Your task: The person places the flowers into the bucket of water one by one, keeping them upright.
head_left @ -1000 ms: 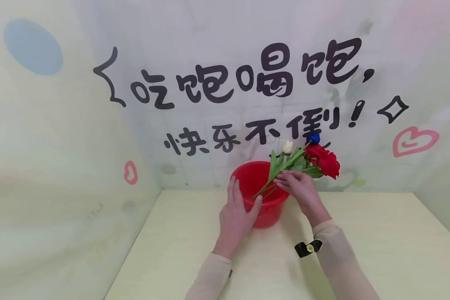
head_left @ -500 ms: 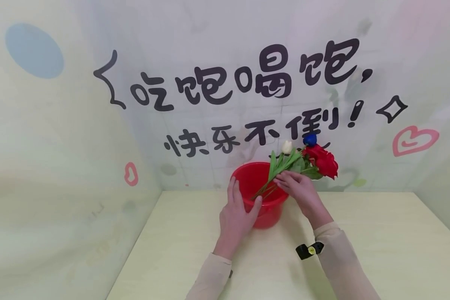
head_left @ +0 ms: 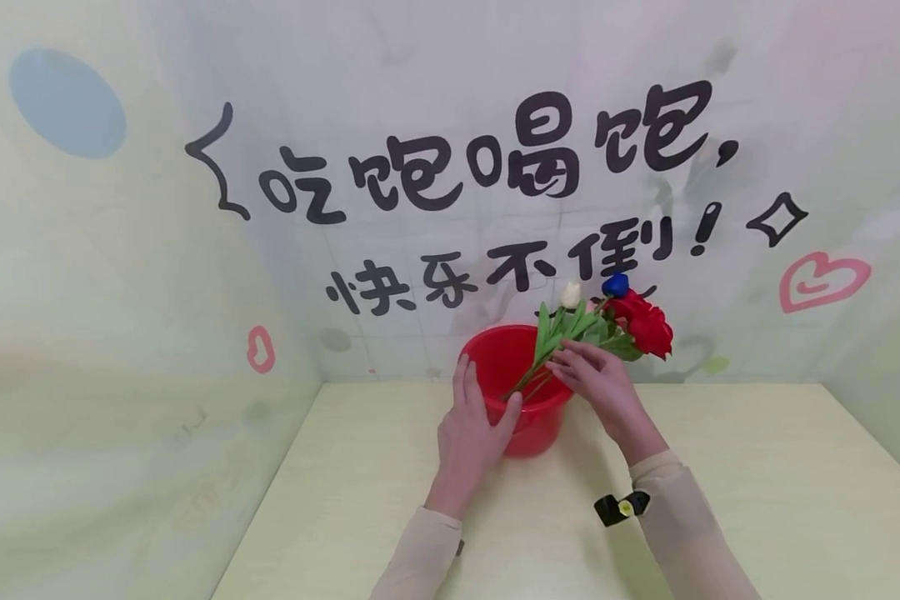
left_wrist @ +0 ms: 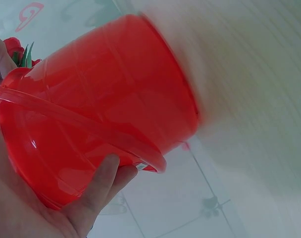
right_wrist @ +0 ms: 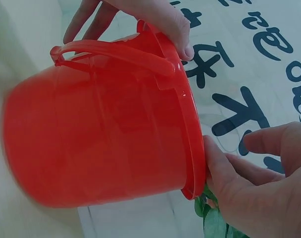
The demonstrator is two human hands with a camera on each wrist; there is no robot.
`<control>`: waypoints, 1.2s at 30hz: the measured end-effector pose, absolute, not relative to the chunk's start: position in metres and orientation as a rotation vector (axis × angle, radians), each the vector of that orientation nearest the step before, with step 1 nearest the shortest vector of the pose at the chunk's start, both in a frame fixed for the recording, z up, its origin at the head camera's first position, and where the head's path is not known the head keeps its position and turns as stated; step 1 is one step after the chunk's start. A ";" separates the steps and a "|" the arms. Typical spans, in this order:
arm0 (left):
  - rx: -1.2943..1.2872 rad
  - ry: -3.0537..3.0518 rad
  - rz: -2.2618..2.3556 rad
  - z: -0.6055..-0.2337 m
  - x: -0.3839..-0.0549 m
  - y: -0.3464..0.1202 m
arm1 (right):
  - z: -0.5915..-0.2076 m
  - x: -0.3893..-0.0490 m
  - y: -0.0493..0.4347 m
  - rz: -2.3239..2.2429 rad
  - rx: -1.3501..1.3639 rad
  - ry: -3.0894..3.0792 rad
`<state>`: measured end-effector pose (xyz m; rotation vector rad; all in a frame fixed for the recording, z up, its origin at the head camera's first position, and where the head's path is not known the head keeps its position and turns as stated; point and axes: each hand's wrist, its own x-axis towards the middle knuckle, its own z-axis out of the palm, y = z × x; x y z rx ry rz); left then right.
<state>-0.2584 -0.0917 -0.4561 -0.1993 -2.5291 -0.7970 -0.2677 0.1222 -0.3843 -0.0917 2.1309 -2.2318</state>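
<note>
A red plastic bucket [head_left: 532,429] stands on the table. Stems slant down into it from a red rose [head_left: 650,327], a blue flower [head_left: 616,285] and a white tulip [head_left: 572,295], whose heads lean out over the right rim. My left hand [head_left: 474,433] holds the bucket's left side, thumb at the front rim and fingers spread along the wall. At the right rim, my right hand [head_left: 598,379] has its fingers fairly straight beside the stems, the thumb apart from them in the right wrist view. The bucket's handle [left_wrist: 86,121] hangs down against its outer wall.
The pale wooden tabletop [head_left: 375,483] reaches back to a light curtain [head_left: 405,75] printed with black characters and hearts. A similar curtain hangs at the left. A black camera strap [head_left: 621,507] sits by the right sleeve.
Hands and bucket keep almost the same places. The flower heads have shifted very slightly left and down, and the whole head view drifts a little.
</note>
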 end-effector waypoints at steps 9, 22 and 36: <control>-0.186 -2.537 -0.845 -0.459 -0.256 -0.093 | -0.384 -0.248 0.135 -2.093 -0.313 2.464; -0.177 -2.569 -0.900 -0.457 -0.260 -0.094 | -0.386 -0.211 0.163 -1.235 -0.591 3.316; -0.234 -2.667 -0.851 -0.448 -0.256 -0.102 | -0.394 -0.172 0.190 -0.589 -0.477 3.385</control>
